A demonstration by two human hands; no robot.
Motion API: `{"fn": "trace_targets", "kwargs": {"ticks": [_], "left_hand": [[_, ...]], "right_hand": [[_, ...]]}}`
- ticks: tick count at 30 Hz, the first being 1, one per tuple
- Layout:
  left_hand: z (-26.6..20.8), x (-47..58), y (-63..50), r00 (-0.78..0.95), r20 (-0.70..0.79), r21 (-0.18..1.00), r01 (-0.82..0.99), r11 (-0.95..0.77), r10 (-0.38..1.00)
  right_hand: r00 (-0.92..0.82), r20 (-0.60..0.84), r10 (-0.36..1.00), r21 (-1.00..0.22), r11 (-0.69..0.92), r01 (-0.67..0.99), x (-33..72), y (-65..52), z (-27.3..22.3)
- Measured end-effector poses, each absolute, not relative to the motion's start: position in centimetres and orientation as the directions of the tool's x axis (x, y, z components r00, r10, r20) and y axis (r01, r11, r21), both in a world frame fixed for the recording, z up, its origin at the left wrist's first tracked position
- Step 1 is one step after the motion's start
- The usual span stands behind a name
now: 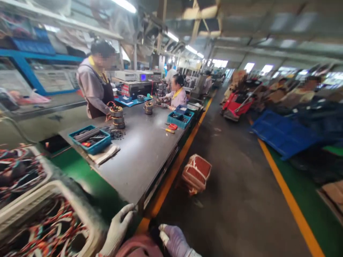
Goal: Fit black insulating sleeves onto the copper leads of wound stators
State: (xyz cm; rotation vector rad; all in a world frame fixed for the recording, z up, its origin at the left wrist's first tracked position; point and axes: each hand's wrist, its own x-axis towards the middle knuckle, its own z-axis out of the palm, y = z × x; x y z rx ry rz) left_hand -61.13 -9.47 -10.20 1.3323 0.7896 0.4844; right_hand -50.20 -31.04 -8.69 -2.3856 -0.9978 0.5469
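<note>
By the workbench [142,150], left hand [119,226] loosely open, wire-filled crate [93,222] to its left, hold of right hand [175,240] unclear.

Red machine [235,105] just sitting in the aisle [233,171], slanted blue panel [284,132] near it, plus some tied-up brown block [200,167] closer in. Tube lights [125,5] overhead, little blue screen [143,77] glowing right of an aproned coworker [93,76].
</note>
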Motion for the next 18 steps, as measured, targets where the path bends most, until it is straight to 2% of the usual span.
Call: {"fn": "trace_targets", "kwargs": {"ticks": [5, 8, 12, 14, 18], "left_hand": [[-5.7, -50.4, -8.4, 0.692, -0.285, 0.950, 0.114, 0.290, 0.663], [-3.5, -46.0, -7.9, 0.738, -0.237, 0.968, 0.122, 0.221, 0.631], [-3.3, -41.6, -7.5, 0.754, -0.206, 0.977, 0.187, 0.097, 0.623], [-3.8, -39.5, -7.2, 0.697, -0.245, 0.968, 0.211, 0.134, 0.674], [-3.8, -35.2, -6.1, 0.510, -0.379, 0.925, 0.216, 0.311, 0.772]], "right_hand": [[0.659, -0.180, 0.730, -0.495, -0.646, 0.581, -37.6, -29.2, -3.2], [0.722, -0.196, 0.664, -0.491, -0.703, 0.514, -31.4, -28.1, -2.6], [0.731, -0.232, 0.642, -0.503, -0.722, 0.474, -22.8, -26.1, -2.8], [0.701, -0.220, 0.679, -0.425, -0.713, 0.558, -18.2, -24.6, -2.2], [0.612, -0.183, 0.770, -0.227, -0.639, 0.735, -9.0, -20.3, 0.5]]}}
